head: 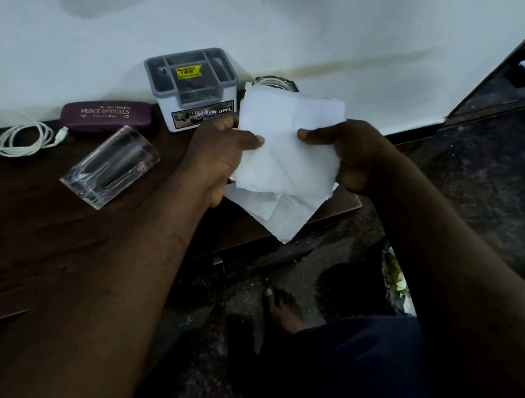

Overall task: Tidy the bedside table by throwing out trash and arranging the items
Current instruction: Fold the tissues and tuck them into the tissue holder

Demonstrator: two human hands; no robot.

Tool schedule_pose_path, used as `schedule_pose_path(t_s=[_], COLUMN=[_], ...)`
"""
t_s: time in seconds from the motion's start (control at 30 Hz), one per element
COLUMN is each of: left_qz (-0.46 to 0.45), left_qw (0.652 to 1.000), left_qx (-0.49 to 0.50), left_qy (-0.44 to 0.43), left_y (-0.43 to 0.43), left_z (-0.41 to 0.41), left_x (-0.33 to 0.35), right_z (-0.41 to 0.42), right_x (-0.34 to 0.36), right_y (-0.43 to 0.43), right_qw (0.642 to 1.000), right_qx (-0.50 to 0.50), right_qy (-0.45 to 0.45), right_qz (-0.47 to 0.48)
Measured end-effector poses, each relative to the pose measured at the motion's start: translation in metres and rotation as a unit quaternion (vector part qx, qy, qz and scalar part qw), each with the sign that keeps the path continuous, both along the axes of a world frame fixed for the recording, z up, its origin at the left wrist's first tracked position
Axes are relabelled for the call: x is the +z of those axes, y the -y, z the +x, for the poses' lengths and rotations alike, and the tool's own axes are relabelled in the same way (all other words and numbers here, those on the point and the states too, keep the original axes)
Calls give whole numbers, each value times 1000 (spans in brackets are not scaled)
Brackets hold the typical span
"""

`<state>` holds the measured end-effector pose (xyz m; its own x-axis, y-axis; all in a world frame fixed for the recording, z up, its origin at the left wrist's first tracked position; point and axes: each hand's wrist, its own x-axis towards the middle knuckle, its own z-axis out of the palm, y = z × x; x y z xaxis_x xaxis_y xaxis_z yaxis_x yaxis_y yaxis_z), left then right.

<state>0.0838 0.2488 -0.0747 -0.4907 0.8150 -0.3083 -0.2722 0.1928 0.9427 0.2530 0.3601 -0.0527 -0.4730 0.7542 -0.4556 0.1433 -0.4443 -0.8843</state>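
White tissue paper [289, 159], several torn sheets layered together, is held above the right end of the dark wooden bedside table [31, 245]. My left hand [217, 158] pinches its left edge with the thumb on top. My right hand [351, 156] pinches its right edge the same way. A clear drinking glass [110, 167] lies on its side on the table, left of my left hand.
A maroon spectacle case [106, 114], a coiled white cable [15, 133] and a grey-and-white organiser box [193, 89] stand along the wall. A glass dish [277, 82] peeks out behind the tissue. A bag with scraps [395, 282] sits on the floor by my bare foot [281, 308].
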Motion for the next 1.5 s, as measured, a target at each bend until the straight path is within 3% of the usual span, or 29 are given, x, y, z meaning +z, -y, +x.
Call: schedule_pose_path(t_s=[0.3,0.53,0.7,0.8,0.9,1.0,1.1,1.27,1.5], left_qz=[4,15,56,22,-8,-3,20,60,51], left_qw=[1000,998,986,975,983,984,981,989,991], left_qx=[5,67,117,129,108,112,128,126,119], left_qy=[18,1,-110,-179,-145,-141,-146,-57,19], left_y=[20,51,77,93,106,114,113,112,107], left_z=[-17,-34,-53,-61,-59,-56,-57,-59,-63], left_x=[9,17,22,16,2,-3,3,11,11], right_z=[-15,-56,-84,-101,-108,-106,-107,-105,-95], right_x=[6,6,3,-3,-18,-24,-19,-6,-6], right_y=[15,50,74,88,95,95,95,92,78], right_qw=[999,993,986,983,967,960,968,990,995], right_qx=[19,40,16,38,105,114,96,90,94], right_qy=[30,-8,-34,13,101,129,97,-12,2], right_qz=[41,115,160,179,208,223,211,105,45])
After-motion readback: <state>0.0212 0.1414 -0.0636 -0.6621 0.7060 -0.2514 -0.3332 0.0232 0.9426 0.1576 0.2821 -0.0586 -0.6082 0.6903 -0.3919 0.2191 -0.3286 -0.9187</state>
